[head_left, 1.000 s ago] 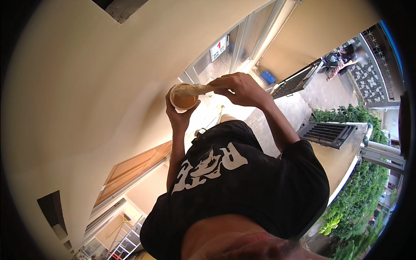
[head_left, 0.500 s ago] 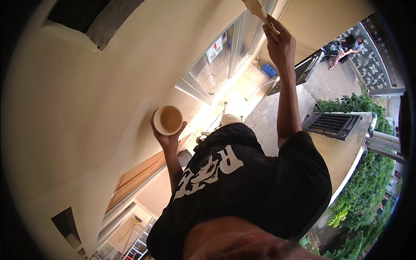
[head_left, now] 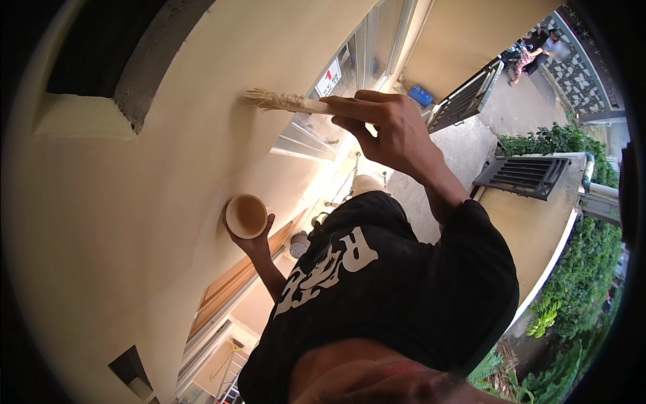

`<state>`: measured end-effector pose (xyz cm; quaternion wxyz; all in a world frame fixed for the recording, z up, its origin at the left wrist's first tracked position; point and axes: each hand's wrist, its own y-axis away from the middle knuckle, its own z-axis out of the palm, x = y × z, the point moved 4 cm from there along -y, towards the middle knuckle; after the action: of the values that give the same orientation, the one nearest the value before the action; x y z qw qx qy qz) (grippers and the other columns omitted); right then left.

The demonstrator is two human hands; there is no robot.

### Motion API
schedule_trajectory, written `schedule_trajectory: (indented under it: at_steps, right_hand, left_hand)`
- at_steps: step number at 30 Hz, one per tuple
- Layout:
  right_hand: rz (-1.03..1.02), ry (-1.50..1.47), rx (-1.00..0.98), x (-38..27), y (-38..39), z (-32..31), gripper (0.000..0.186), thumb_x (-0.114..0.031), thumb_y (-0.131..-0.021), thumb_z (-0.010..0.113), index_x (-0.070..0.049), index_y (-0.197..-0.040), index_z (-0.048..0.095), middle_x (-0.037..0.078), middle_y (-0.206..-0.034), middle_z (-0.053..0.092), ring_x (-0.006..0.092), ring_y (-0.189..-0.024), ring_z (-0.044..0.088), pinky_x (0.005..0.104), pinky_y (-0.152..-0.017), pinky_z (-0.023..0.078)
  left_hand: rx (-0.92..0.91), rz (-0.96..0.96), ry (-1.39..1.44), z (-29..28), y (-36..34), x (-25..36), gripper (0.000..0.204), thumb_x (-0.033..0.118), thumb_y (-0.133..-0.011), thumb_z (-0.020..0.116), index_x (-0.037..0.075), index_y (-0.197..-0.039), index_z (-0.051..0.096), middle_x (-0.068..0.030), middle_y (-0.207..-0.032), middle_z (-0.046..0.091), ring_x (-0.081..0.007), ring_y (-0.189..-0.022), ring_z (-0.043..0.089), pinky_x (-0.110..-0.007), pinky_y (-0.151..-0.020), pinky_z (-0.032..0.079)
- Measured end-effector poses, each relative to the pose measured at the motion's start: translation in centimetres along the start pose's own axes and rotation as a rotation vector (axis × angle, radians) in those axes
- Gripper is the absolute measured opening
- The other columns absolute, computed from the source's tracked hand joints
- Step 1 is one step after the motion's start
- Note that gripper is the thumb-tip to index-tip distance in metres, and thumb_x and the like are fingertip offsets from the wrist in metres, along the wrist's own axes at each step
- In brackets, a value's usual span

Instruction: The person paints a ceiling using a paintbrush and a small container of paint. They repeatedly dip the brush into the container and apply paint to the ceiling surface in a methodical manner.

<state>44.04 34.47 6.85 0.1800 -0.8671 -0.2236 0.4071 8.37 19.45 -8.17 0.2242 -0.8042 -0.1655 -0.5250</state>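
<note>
My left hand [head_left: 254,248] is wrapped round a cream-coloured cup [head_left: 229,219], held tilted so that its open mouth and cream inside show. In my right hand [head_left: 398,133] is a paintbrush [head_left: 293,102], pinched by its handle between thumb and fingers. Cream paint coats the brush, and its splayed bristles point left at the cream wall [head_left: 161,209]. Whether the bristle tips touch the wall I cannot tell. The brush is above the cup in the view, well apart from it.
A dark recess [head_left: 101,47] with a rough grey edge opens in the wall. Beyond the brush is a glass window [head_left: 356,60] with a paper sign. To the right are a metal gate [head_left: 468,101], a blue container [head_left: 421,95], plants [head_left: 572,283] and people [head_left: 535,54] farther off.
My right hand has swung down and left, bringing the brush from the top of the view over to the wall. My left hand and the cup have shifted slightly left and down.
</note>
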Motion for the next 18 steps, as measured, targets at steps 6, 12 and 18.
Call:
schedule_trajectory:
  at_steps: [6,12,18]
  right_hand:
    - [-0.066,0.209,0.287,11.1,-8.9,-5.9,0.019,-0.022,-0.097,0.065,-0.01,-0.1,0.08,0.015,-0.084,0.077,0.0347,-0.074,0.075,0.047,-0.066,0.058]
    - [0.129,0.6,0.555,21.3,-12.5,-14.5,0.016,-0.021,-0.095,0.067,-0.015,-0.101,0.081,0.018,-0.084,0.074,0.0385,-0.07,0.072,0.0475,-0.063,0.057]
    - [0.033,0.368,0.29,11.1,-4.0,-0.9,0.021,-0.017,-0.096,0.068,-0.016,-0.116,0.074,0.008,-0.076,0.07,0.0307,-0.056,0.065,0.0424,-0.053,0.052]
  left_hand:
    - [-0.056,0.067,0.107,-0.1,0.1,1.1,0.1,0.009,-0.057,0.097,0.006,-0.144,0.047,-0.0137,-0.135,0.062,-0.0306,-0.125,0.061,-0.047,-0.111,0.051]
    - [-0.103,0.069,0.132,0.0,-1.1,0.4,0.1,0.009,-0.059,0.096,0.005,-0.145,0.045,-0.0172,-0.134,0.063,-0.0331,-0.125,0.063,-0.05,-0.111,0.051]
    - [-0.093,0.099,0.149,0.0,-0.3,0.8,0.1,0.009,-0.06,0.095,0.005,-0.145,0.044,-0.0182,-0.137,0.062,-0.0361,-0.127,0.062,-0.054,-0.113,0.05]
